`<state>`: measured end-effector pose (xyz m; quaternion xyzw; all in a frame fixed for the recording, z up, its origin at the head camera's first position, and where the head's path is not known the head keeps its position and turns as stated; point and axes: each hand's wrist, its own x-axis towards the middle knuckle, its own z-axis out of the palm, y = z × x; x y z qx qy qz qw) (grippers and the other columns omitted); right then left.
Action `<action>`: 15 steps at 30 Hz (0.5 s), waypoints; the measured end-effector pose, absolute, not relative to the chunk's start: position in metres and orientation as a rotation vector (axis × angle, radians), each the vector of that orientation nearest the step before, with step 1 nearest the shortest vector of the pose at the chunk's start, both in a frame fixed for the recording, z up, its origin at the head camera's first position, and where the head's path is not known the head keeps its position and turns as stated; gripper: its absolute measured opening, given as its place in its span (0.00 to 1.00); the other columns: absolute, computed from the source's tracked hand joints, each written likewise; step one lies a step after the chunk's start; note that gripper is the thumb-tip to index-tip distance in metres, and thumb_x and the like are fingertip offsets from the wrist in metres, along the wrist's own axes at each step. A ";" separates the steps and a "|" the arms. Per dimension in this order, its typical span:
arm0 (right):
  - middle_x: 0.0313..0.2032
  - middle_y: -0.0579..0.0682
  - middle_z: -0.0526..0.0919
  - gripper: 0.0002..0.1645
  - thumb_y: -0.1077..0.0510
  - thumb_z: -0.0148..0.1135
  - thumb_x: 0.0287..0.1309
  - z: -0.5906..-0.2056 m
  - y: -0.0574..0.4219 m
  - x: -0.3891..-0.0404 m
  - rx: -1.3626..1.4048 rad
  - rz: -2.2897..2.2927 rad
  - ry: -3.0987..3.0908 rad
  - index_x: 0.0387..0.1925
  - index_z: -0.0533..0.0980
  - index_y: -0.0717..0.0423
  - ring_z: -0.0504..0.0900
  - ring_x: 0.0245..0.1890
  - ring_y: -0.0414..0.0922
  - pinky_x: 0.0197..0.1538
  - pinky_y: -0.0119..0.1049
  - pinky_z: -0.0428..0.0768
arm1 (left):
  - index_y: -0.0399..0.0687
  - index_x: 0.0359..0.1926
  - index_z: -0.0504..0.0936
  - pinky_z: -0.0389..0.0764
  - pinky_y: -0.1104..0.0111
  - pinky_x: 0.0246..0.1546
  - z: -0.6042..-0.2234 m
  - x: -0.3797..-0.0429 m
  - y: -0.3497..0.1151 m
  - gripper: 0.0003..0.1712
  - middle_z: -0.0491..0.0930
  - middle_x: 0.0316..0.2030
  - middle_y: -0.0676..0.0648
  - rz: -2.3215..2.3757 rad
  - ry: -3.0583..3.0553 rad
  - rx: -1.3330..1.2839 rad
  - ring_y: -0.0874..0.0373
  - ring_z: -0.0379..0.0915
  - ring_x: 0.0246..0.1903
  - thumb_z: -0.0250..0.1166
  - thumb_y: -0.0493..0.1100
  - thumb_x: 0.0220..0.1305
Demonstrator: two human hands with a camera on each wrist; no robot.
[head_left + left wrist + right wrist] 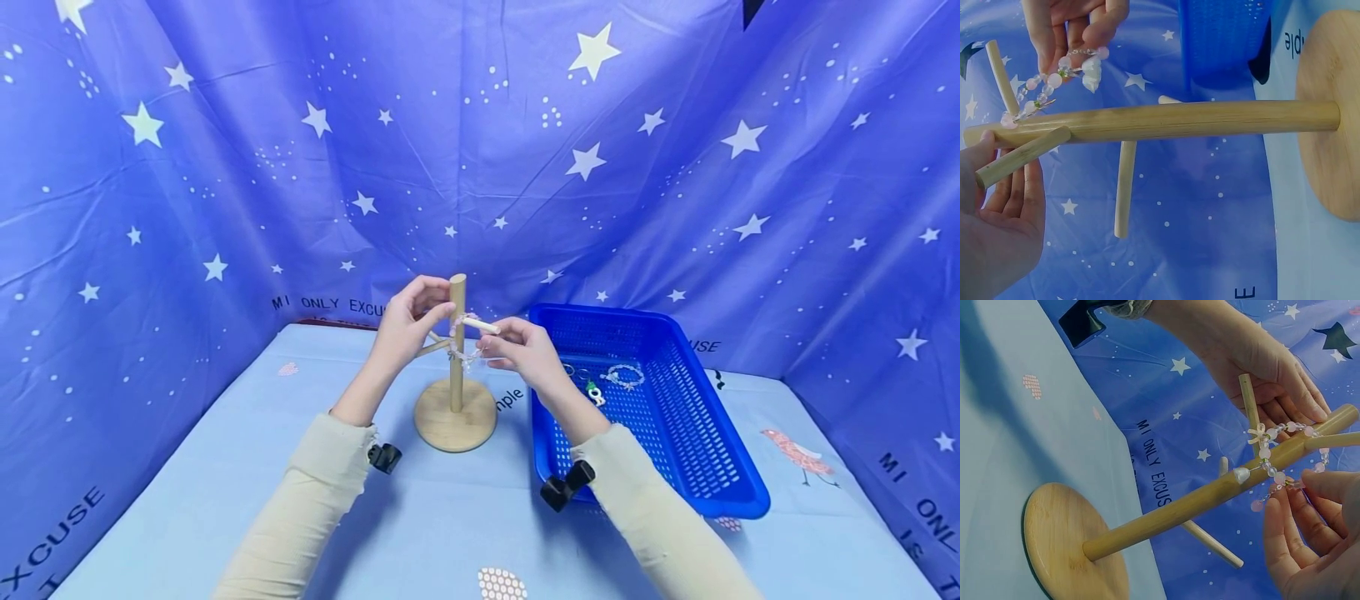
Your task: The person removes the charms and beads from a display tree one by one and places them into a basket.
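A wooden stand (456, 385) with a round base (442, 425) and several short pegs stands upright on the table. My left hand (405, 325) grips its post near the top, thumb (986, 145) on the near side and fingers behind. A bracelet of pink and clear beads (1264, 453), with a white charm (1242, 475) and a small bow, hangs round an upper peg (1335, 440) close against the post. Its lower part is pinched between the thumb and fingers of my right hand (528, 354), just right of the post.
To the right stands a blue perforated basket (720, 442), holding another beaded bracelet (624, 377), a small green-and-white charm (595, 393) and some rings. A pale blue cloth (255, 433) covers the table. Behind hangs a blue curtain (465, 150) with stars.
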<state>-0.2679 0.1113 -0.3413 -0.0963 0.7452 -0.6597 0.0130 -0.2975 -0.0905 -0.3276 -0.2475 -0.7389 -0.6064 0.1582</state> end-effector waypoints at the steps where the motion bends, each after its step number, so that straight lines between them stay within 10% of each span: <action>1: 0.41 0.56 0.89 0.12 0.62 0.63 0.65 -0.341 0.112 -0.268 -0.304 -2.059 2.320 0.46 0.77 0.67 0.88 0.36 0.40 0.48 0.41 0.89 | 0.34 0.53 0.77 0.82 0.74 0.50 -0.328 -0.298 -0.091 0.15 0.84 0.47 0.33 -1.735 -2.111 -0.712 0.65 0.80 0.42 0.64 0.34 0.67; 15: 0.34 0.43 0.87 0.13 0.60 0.63 0.66 -0.334 0.123 -0.263 -0.320 -2.092 2.326 0.48 0.78 0.63 0.87 0.36 0.38 0.48 0.40 0.88 | 0.34 0.53 0.77 0.84 0.70 0.50 -0.325 -0.296 -0.092 0.15 0.84 0.49 0.33 -1.722 -2.138 -0.713 0.47 0.82 0.47 0.64 0.34 0.67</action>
